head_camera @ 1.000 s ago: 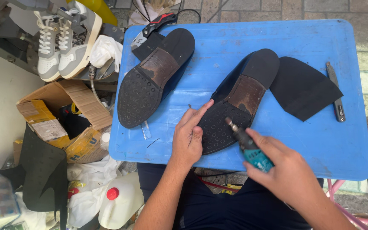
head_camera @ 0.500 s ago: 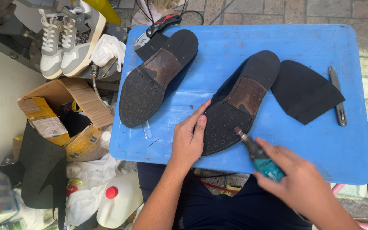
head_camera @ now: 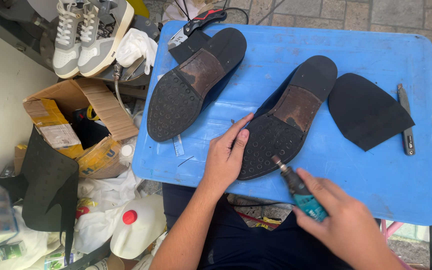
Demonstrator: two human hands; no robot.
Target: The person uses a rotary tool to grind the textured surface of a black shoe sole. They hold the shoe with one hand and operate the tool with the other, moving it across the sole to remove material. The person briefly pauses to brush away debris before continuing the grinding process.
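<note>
Lying sole-up on the blue table point(head_camera: 376, 45), a black shoe point(head_camera: 283, 120) is steadied by the left hand point(head_camera: 226, 155), which is spread flat with its fingers extended against the inner edge of the studded forepart; nothing is gripped by this hand, it is only pressed against the sole. A small rotary tool point(head_camera: 298, 192) with a teal body and a dark neck is clasped in the right hand point(head_camera: 346, 227), whose fingers are curled closed around it, and its metal tip is held just at the toe edge of the same sole; whether the tip is actually touching the rubber cannot be told. A worn brown patch is seen at the waist of that sole, between the dotted forepart and the smooth black heel. A second black shoe point(head_camera: 193, 82), also turned sole-up, is laid to the left on the table, well apart from both hands. A cut piece of black sole rubber point(head_camera: 368, 110) is placed to the right of the held shoe, and a slim dark knife point(head_camera: 406, 120) is set just beside it near the table's right edge. Beyond the left edge, an open cardboard box point(head_camera: 76, 120), a pair of grey-and-white sneakers point(head_camera: 86, 32) and a white jug with a red cap point(head_camera: 136, 227) are seen among clutter.
</note>
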